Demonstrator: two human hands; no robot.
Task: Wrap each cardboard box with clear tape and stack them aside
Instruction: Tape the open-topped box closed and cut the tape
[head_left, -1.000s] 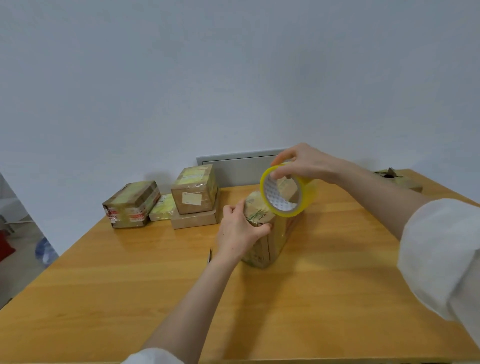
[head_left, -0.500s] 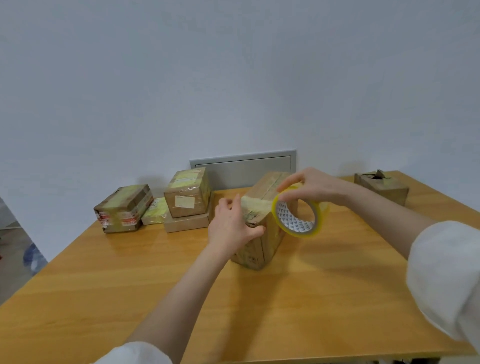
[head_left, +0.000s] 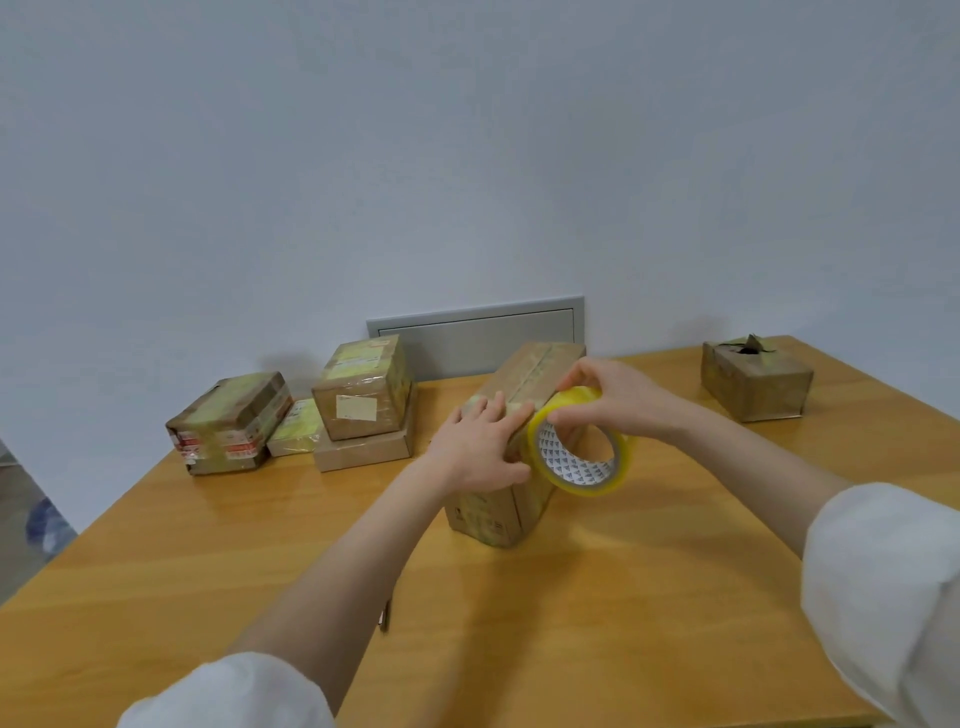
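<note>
Left hand (head_left: 480, 452) is lying flat, fingers straight, pinning the cardboard box (head_left: 519, 441) mid-table so it isn't sliding while the right hand (head_left: 610, 397) is gripping the tape roll (head_left: 579, 449) against its side.

No text can be read. The white label (head_left: 356, 407) on the upper stacked box (head_left: 371, 371) is blurred; markings inside the tape roll (head_left: 563, 462) core are illegible.

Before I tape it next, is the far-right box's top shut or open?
Open: the box has a dark hole with ragged flaps sticking up on top.
</note>
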